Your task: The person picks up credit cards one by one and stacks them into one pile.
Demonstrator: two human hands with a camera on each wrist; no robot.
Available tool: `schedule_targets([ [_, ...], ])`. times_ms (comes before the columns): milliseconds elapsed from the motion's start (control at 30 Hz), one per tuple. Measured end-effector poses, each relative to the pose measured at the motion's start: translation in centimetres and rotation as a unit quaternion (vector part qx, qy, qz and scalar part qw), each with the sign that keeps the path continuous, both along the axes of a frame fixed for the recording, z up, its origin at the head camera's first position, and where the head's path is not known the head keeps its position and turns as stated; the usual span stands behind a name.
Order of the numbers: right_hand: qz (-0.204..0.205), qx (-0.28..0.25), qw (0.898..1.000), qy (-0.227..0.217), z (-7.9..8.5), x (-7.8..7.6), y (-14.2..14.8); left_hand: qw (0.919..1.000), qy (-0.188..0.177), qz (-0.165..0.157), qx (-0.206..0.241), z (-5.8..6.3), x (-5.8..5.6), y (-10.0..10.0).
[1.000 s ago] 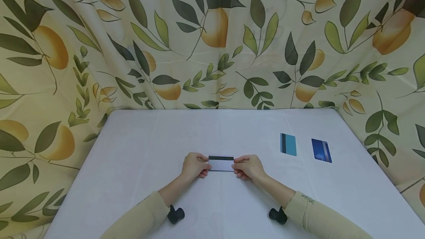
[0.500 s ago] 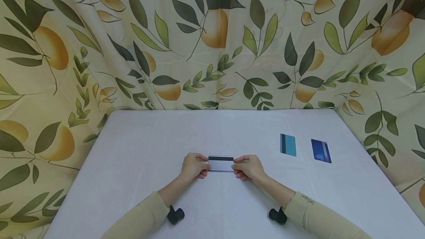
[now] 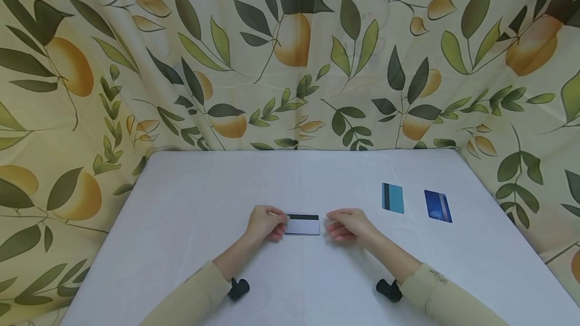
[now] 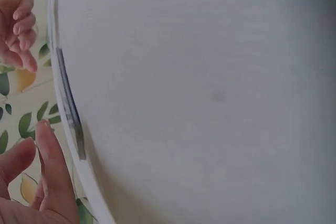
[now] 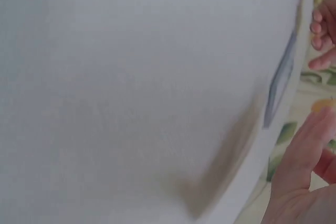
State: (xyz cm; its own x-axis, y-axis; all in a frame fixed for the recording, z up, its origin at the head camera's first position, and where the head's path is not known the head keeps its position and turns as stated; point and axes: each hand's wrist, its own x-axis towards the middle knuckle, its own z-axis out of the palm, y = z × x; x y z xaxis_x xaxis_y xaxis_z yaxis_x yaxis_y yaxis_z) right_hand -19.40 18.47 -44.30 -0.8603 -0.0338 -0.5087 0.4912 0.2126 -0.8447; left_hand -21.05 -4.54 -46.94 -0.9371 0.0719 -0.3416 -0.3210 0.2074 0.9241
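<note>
A white card [image 3: 303,226] with a black stripe along its far edge lies flat on the white table, and a dark line shows along its near edge. At its left end is my left hand [image 3: 264,224], whose fingertips overlap the card's corner in the head view. In the left wrist view the thumb and finger [image 4: 52,161] of that hand stand apart with nothing pinched between them. My right hand [image 3: 352,225] is off the card's right end, fingers loosely bent and holding nothing. In the right wrist view a gap shows between these fingers and the card [image 5: 281,85].
To the right on the table [image 3: 204,180] lie a teal card [image 3: 395,198] with a dark stripe and a dark blue card [image 3: 437,207]. A curtain [image 3: 290,89] printed with fruit and leaves hangs behind the far edge. Black wrist cameras [image 3: 388,291] sit below both forearms.
Both hands were pinching the white card's ends. The right hand has let go and moved to the right; the left hand's fingers have loosened and lifted slightly. The card has stayed in place.
</note>
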Motion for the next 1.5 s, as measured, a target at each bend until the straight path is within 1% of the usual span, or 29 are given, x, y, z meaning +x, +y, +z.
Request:
schedule_targets([
  [233,0.0,-0.004,1.0,-0.023,1.1,-0.8,2.5,0.9997,-0.01,-0.018,0.01,1.2,-0.8,1.5],
  [367,0.011,-0.026,0.999,-0.027,1.5,-1.2,4.3,0.9993,-0.019,-0.024,0.023,1.7,-1.5,2.8],
  [567,0.027,-0.042,0.998,-0.027,2.0,-1.5,7.2,0.9974,-0.032,-0.03,0.058,1.8,-2.6,5.1],
  [733,0.019,-0.055,0.998,-0.026,2.1,-1.8,9.8,0.9945,-0.034,-0.032,0.094,1.7,-3.3,7.4],
  [933,-0.006,-0.091,0.996,-0.015,2.1,-2.0,12.9,0.9922,-0.046,-0.034,0.111,1.8,-4.0,10.2],
  [1000,-0.021,-0.103,0.994,-0.013,2.1,-2.0,13.7,0.991,-0.051,-0.033,0.119,1.6,-4.3,11.2],
  [1167,-0.037,-0.115,0.993,-0.007,2.0,-2.2,15.4,0.9863,-0.068,-0.026,0.148,1.0,-5.2,13.7],
  [1267,-0.048,-0.12,0.992,-0.008,1.9,-2.3,16.1,0.9819,-0.077,-0.024,0.171,0.9,-5.6,15.0],
  [1333,-0.061,-0.124,0.99,-0.011,1.8,-2.5,16.6,0.9774,-0.082,-0.024,0.193,0.8,-5.8,15.7],
  [1500,-0.11,-0.139,0.984,-0.029,1.6,-2.9,17.6,0.9667,-0.087,-0.02,0.24,0.3,-5.8,17.3],
])
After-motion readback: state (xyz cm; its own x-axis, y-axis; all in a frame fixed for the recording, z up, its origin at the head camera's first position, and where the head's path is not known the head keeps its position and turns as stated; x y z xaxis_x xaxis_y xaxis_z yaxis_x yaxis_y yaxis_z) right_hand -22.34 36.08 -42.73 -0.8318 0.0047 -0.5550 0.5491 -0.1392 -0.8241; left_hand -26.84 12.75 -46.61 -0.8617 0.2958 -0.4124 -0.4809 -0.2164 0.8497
